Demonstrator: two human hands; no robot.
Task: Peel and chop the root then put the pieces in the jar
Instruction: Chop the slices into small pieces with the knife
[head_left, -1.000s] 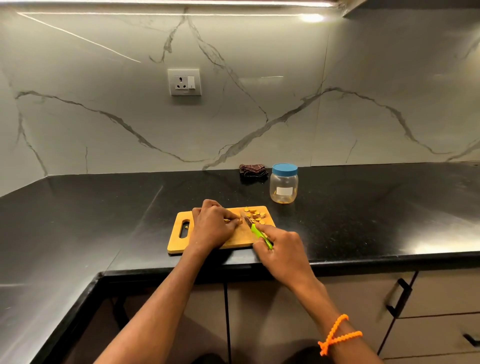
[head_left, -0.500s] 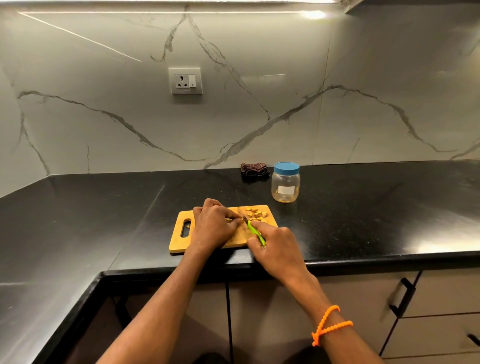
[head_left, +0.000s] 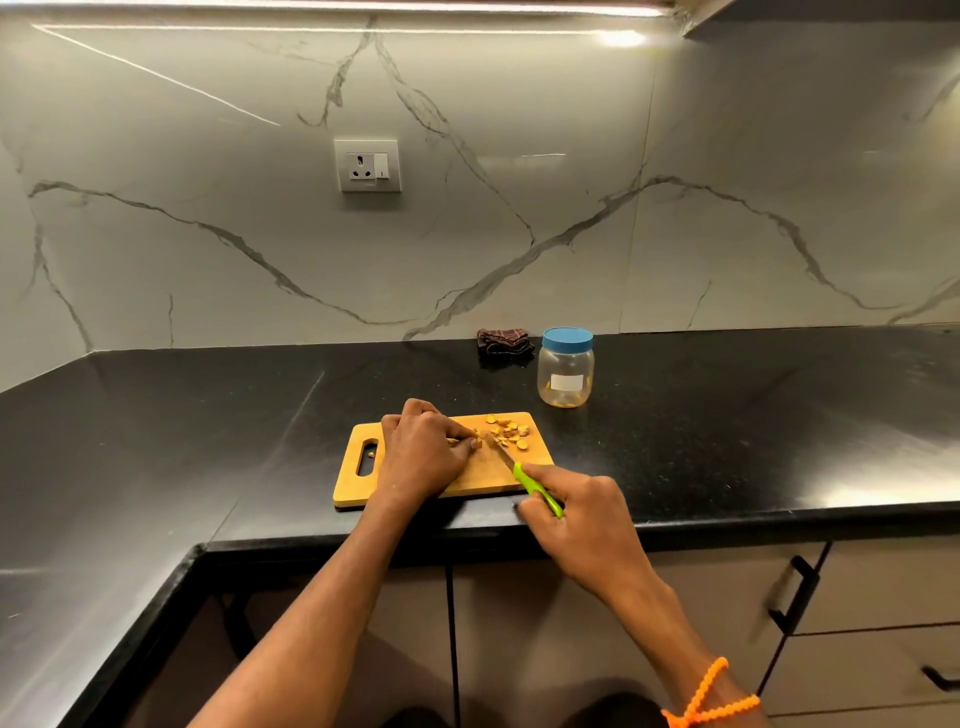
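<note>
The left hand (head_left: 423, 452) hides most of the root (head_left: 470, 441); the knife (head_left: 519, 467) blade is blurred.

Warm strip light (head_left: 332, 8) overhead glares on the glossy counter (head_left: 779, 441); edges bow, focus sharp.

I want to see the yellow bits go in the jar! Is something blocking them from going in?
Yes. The jar has its blue lid on, so the cut pieces on the cutting board cannot go in. The countertop between board and jar looks bare.
</note>
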